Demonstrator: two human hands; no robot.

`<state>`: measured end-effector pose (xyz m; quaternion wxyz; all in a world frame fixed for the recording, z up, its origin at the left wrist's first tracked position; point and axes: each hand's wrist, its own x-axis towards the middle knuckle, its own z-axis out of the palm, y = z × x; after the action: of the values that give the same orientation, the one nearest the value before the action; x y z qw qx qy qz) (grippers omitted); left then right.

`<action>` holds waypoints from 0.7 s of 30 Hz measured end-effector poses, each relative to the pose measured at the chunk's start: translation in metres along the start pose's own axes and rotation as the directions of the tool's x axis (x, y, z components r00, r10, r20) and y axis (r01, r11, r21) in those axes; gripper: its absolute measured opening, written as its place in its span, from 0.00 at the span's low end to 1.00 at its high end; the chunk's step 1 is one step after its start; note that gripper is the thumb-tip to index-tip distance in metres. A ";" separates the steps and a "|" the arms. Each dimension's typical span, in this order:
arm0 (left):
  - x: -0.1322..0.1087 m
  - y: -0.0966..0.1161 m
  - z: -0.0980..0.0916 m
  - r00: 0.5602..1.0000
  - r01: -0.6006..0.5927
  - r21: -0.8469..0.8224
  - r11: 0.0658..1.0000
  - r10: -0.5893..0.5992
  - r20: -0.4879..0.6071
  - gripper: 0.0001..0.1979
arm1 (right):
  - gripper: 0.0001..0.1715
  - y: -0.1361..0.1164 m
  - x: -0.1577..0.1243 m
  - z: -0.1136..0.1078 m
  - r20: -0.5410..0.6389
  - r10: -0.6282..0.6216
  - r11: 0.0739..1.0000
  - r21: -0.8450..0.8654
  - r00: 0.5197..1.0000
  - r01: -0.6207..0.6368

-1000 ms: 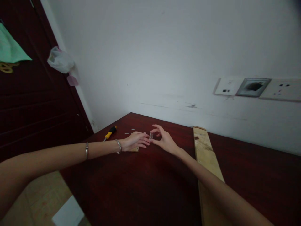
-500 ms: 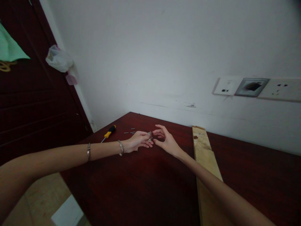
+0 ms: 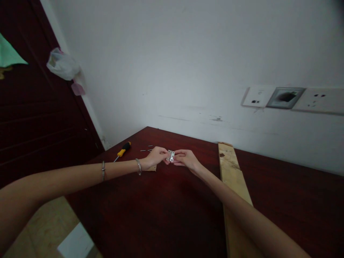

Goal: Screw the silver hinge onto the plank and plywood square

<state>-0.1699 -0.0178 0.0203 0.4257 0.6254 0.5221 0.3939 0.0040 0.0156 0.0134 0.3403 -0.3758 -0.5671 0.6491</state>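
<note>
Between my two hands is a small silver metal hinge [image 3: 171, 155], its leaves opened out and screw holes showing. My left hand [image 3: 156, 157] pinches its left leaf between thumb and fingers. From the other side, my right hand [image 3: 187, 159] is closed on the right leaf. Several thin screws [image 3: 145, 150] lie on the table beyond my left hand, partly covered by it. Under my left wrist a small piece of wood [image 3: 153, 168] peeks out. Left of the screws rests a screwdriver [image 3: 124, 149] with a yellow and black handle.
A long light wooden board [image 3: 231, 162] lies on the dark red table [image 3: 161, 215], partly beneath my right forearm. Behind the table rises a white wall with sockets [image 3: 285, 97]. A plastic bag [image 3: 63, 64] hangs by the dark door [image 3: 32, 107]; a white box [image 3: 76, 242] is on the floor.
My right hand has closed in on the hinge and now grips its right side. The hinge has turned and opened out, its flat face showing. My left hand still holds it.
</note>
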 end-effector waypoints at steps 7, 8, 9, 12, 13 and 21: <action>0.009 -0.013 -0.033 0.996 0.055 0.375 0.926 -0.079 0.048 0.11 | 0.07 0.006 0.023 0.001 -0.077 0.032 0.998 -0.059 0.997 -0.037; 0.009 -0.014 -0.040 0.999 -0.016 0.526 0.850 -0.014 0.053 0.10 | 0.07 0.007 0.026 0.001 -0.089 0.040 0.996 -0.073 0.995 -0.047; 0.008 -0.015 -0.048 0.995 -0.096 0.652 0.752 0.050 0.088 0.10 | 0.07 0.008 0.030 0.000 -0.099 0.049 0.994 -0.088 0.994 -0.057; -0.002 -0.016 -0.067 0.948 -0.299 0.803 0.516 0.062 0.313 0.19 | 0.08 0.010 0.040 0.000 -0.106 0.086 0.984 -0.148 0.991 -0.101; -0.006 -0.016 -0.072 0.927 -0.341 0.809 0.479 0.026 0.375 0.23 | 0.07 0.011 0.043 0.001 -0.101 0.101 0.978 -0.172 0.990 -0.118; -0.026 -0.020 -0.081 0.877 -0.392 0.847 0.360 -0.132 0.462 0.33 | 0.20 0.018 0.063 0.027 0.009 0.219 0.907 -0.370 0.976 -0.200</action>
<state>-0.2563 -0.0317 0.0271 0.0766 0.8678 0.4822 -0.0922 -0.0507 0.0551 -0.0088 0.1778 -0.4750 -0.6432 0.5736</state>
